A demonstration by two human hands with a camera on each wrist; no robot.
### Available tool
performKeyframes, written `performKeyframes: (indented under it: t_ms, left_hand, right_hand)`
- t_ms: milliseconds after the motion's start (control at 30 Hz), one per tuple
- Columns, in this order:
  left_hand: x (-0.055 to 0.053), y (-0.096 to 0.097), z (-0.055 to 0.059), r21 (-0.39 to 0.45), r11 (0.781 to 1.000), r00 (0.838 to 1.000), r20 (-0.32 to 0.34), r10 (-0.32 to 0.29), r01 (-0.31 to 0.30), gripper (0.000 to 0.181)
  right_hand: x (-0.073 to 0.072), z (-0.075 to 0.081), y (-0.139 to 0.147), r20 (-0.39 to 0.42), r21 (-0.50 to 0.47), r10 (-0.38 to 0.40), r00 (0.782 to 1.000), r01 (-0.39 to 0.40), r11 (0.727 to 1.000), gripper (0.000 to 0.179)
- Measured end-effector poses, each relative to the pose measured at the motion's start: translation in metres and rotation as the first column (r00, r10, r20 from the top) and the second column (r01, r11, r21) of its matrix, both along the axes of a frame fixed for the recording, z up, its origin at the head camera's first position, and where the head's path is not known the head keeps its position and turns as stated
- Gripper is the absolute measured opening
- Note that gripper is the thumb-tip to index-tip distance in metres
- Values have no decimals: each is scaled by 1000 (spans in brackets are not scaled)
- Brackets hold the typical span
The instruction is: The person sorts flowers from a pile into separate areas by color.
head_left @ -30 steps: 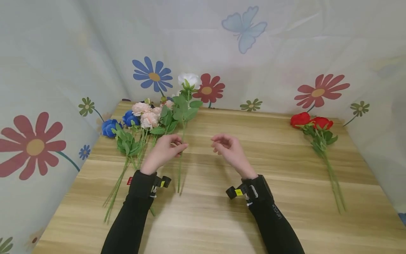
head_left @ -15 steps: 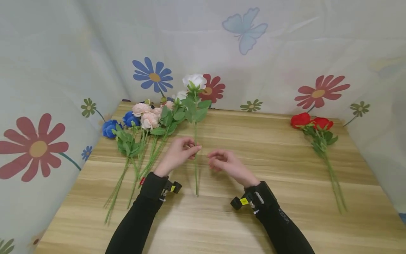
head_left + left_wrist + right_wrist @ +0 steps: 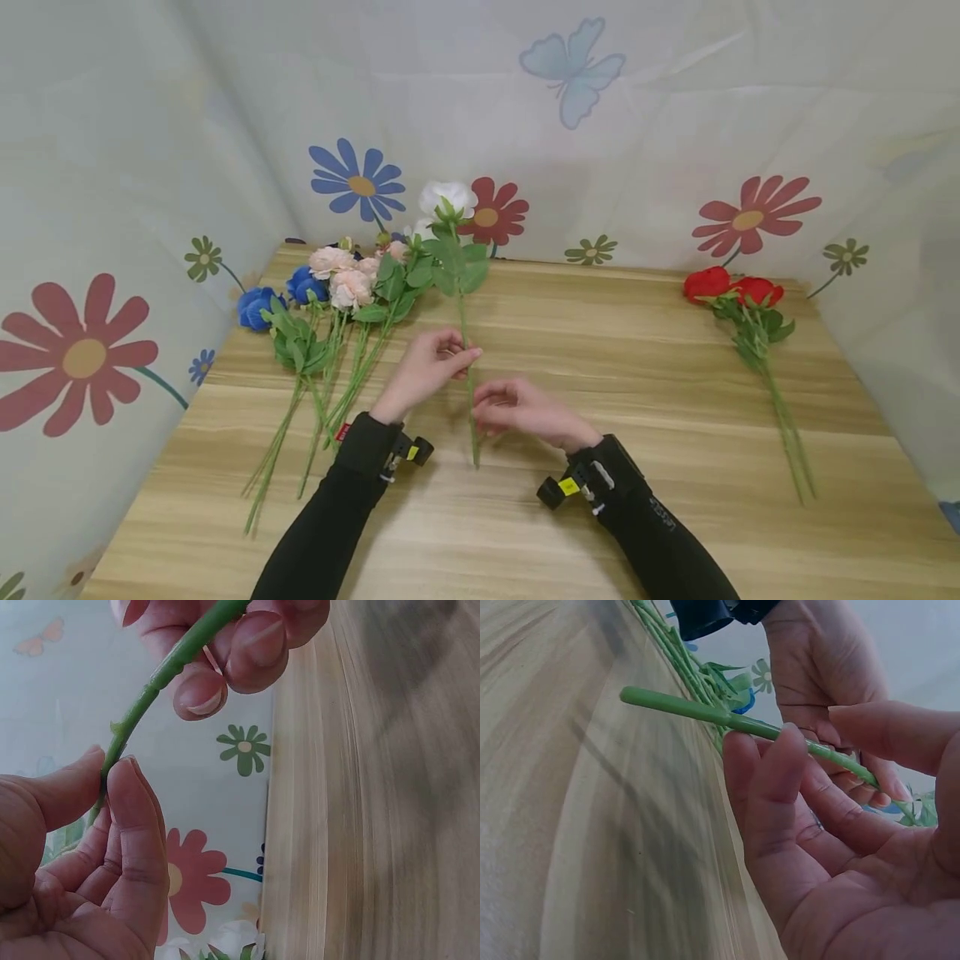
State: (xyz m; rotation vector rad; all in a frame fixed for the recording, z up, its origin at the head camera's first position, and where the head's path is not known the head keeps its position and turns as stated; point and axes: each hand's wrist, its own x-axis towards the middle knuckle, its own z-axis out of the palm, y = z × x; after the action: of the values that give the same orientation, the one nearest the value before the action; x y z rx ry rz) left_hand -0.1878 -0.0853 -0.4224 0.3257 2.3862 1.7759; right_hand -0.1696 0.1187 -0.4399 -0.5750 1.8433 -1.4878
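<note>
My left hand (image 3: 427, 368) pinches the green stem of a white rose (image 3: 447, 200) between thumb and fingertips, holding the flower upright above the table. In the left wrist view the stem (image 3: 169, 667) runs from that pinch up toward the other hand. My right hand (image 3: 532, 410) is at the lower stem, its fingers loosely bent. Seen from the right wrist, the fingertips (image 3: 784, 754) lie against or just beside the stem, and the thumb stands apart from it. Whether those fingertips bear on it is hard to tell. The stem's cut end (image 3: 634, 695) sticks out free.
Left of the hands, pink flowers (image 3: 350, 289), blue flowers (image 3: 260, 308) and another white flower (image 3: 422, 229) lie on the wooden table (image 3: 600, 350). Two red flowers (image 3: 757, 290) lie at the right. A printed cloth backdrop (image 3: 637, 167) borders the table.
My left hand has carried the white rose to the right, away from the flowers on the left. My right hand has come down and inward to the lower stem.
</note>
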Motion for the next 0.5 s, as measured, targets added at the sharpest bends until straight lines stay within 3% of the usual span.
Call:
performKeyframes:
  t_ms: [200, 500]
  left_hand:
    - [0, 1, -2, -21, 1000, 1000, -8, 12, -12, 18]
    - [1, 1, -1, -94, 995, 999, -25, 35, -37, 20]
  right_hand:
    - [3, -5, -5, -26, 18, 9, 1000, -9, 1000, 30]
    - [6, -3, -8, 34, -2, -3, 999, 3, 1000, 27]
